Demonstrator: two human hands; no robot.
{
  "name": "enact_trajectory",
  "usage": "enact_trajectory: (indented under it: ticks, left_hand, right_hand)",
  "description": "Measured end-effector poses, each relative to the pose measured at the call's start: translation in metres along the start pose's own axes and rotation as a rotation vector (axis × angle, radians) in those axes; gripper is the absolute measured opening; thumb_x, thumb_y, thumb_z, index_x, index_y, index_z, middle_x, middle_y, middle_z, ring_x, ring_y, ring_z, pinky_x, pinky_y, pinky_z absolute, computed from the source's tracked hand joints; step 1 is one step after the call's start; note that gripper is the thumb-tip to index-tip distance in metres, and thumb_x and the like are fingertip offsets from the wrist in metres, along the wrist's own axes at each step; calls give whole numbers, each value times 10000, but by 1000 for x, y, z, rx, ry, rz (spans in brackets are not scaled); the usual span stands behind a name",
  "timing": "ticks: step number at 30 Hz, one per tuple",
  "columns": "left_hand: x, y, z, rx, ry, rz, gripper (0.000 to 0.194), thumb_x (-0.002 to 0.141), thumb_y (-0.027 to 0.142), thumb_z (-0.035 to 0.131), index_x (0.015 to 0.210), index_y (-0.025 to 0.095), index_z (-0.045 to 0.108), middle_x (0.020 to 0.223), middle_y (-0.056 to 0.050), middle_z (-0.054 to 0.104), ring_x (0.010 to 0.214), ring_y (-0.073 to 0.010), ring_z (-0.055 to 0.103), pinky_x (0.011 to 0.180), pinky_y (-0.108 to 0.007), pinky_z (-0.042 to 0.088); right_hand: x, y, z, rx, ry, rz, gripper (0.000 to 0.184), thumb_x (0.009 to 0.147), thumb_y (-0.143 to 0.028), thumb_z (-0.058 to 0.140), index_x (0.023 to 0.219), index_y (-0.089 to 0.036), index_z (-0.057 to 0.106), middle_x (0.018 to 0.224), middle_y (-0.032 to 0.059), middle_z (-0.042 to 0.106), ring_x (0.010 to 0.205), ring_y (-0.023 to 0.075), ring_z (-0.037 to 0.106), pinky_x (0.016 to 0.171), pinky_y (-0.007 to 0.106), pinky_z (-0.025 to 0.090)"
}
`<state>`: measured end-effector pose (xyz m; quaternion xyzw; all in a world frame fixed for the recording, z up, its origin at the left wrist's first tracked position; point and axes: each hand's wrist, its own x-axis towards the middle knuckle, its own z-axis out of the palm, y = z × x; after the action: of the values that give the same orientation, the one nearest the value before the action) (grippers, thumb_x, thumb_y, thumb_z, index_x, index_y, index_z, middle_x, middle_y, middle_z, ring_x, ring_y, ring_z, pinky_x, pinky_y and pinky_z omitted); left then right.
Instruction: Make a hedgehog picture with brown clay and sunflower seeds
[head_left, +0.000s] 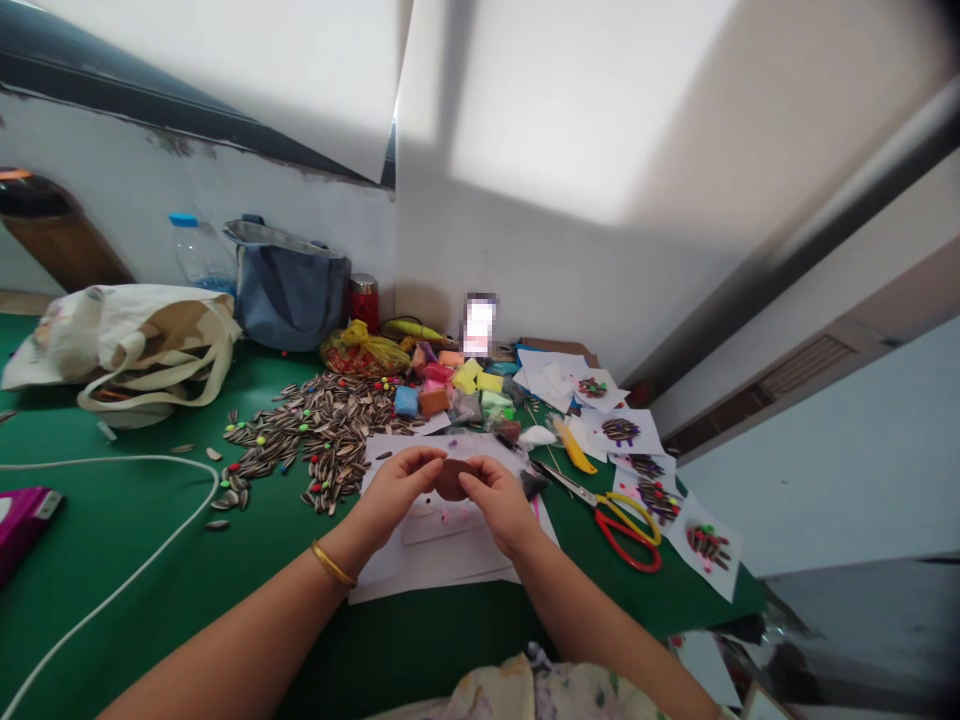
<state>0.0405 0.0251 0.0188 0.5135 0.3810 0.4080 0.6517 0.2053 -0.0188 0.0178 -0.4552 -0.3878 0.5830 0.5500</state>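
Between my two hands, above white paper sheets (442,570), is a flat, rounded brown piece of clay (452,481). The thumb and fingers of my left hand (401,490) pinch its left edge; a gold bangle is on that wrist. On the other edge, my right hand (499,500) pinches it with thumb and fingers. Left of the paper spreads a heap of striped sunflower seeds (330,430) with small coloured balls among them. Behind my hands lie packets of coloured clay (433,400). Scissors (611,520) with red and yellow handles rest to the right.
A yellow cutter (576,447) lies near the scissors. Paper cards with seed figures (709,548) line the right edge. At the back stand a blue bag (289,285), a red flask (364,300) and a lit phone (479,325). A white cable (150,550) crosses the green table at left.
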Motion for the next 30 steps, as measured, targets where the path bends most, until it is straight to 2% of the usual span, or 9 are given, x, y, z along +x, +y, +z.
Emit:
enact_trajectory:
  ticks: [2, 6, 8, 12, 16, 20, 26, 30]
  left_hand:
    - [-1, 1, 1, -12, -22, -10, 345, 756, 424, 743, 963, 162, 661, 849, -47, 694, 740, -174, 634, 704, -302, 492]
    - [-3, 4, 3, 26, -25, -12, 300, 737, 418, 759, 790, 158, 619, 717, -11, 647, 679, -157, 619, 656, -279, 486]
    - [-4, 5, 4, 11, -33, -24, 313, 747, 436, 748, 806, 160, 613, 715, -13, 652, 674, -162, 630, 653, -284, 493]
    - [-4, 4, 5, -57, -81, -44, 381, 723, 411, 782, 951, 155, 617, 848, -47, 694, 764, -191, 670, 721, -318, 516]
    - [-3, -1, 3, -25, -72, -56, 339, 703, 374, 802, 868, 146, 613, 789, -26, 676, 745, -178, 657, 715, -302, 502]
    - [-3, -4, 2, 2, -108, -85, 329, 690, 378, 803, 827, 145, 615, 771, -22, 663, 725, -178, 643, 690, -300, 491]
    - [-2, -3, 2, 68, -24, -10, 310, 739, 429, 750, 795, 148, 633, 734, -17, 641, 689, -153, 589, 650, -273, 452]
    - [-2, -1, 3, 0, -75, -35, 342, 763, 449, 735, 900, 156, 627, 789, -37, 681, 716, -178, 637, 685, -307, 485]
  right_hand:
    - [0, 2, -1, -15, -1, 3, 306, 718, -369, 780, 907, -185, 625, 823, 18, 725, 773, 192, 689, 787, 362, 533]
    - [-1, 4, -2, -84, -42, 28, 285, 715, -373, 781, 860, -182, 627, 791, 10, 710, 750, 181, 672, 733, 327, 522]
    - [-1, 4, -2, -93, -46, 32, 280, 708, -372, 783, 844, -181, 630, 780, 6, 705, 733, 175, 663, 708, 313, 516]
    - [-1, 4, -1, -43, 7, 12, 310, 707, -374, 785, 896, -177, 637, 802, 12, 712, 757, 179, 674, 761, 333, 518]
    - [0, 5, -1, -21, -13, 15, 308, 706, -352, 793, 899, -179, 627, 805, 6, 708, 759, 170, 671, 774, 326, 512]
    - [0, 6, -2, -62, -4, 0, 282, 744, -391, 765, 880, -183, 632, 755, -11, 676, 687, 150, 632, 675, 286, 492]
    - [-1, 5, -2, -50, 35, -8, 309, 735, -424, 773, 867, -174, 649, 755, 3, 678, 690, 151, 612, 665, 280, 476]
    - [-1, 5, -2, -50, 42, -4, 323, 725, -429, 779, 877, -175, 649, 748, 9, 687, 685, 162, 625, 663, 294, 485]
